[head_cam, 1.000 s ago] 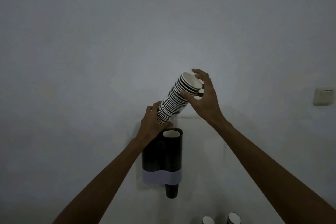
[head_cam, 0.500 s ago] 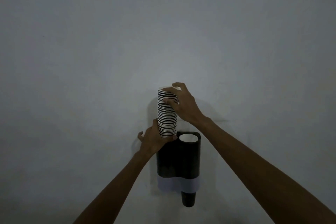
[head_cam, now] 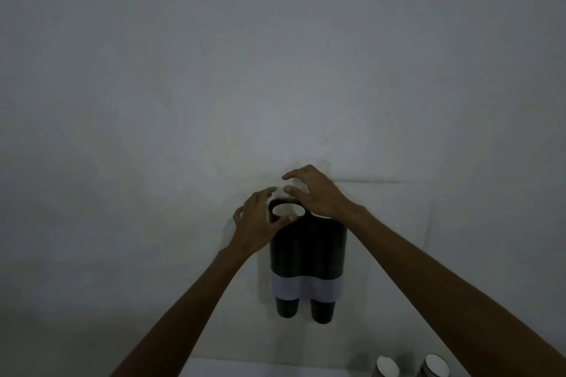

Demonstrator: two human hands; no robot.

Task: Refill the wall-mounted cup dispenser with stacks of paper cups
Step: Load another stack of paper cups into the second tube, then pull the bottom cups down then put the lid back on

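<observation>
A black two-tube cup dispenser (head_cam: 307,249) with a pale band hangs on the wall. The white rim of the top cup (head_cam: 288,210) shows in the mouth of its left tube, and a dark cup bottom (head_cam: 287,307) pokes out under each tube. My left hand (head_cam: 260,223) rests at the left tube's top, thumb on its front rim, fingers spread. My right hand (head_cam: 315,191) hovers just above the tubes, fingers apart, and holds nothing. The right tube's mouth is hidden by my right hand.
Two more cup stacks (head_cam: 387,367) stand on a white surface at the bottom right, next to my right forearm. The wall (head_cam: 275,70) is plain and dim.
The cup stack has dropped down into the left tube, with only its top rim showing now. Both hands let go of it and opened. A cup bottom now pokes out under the left tube.
</observation>
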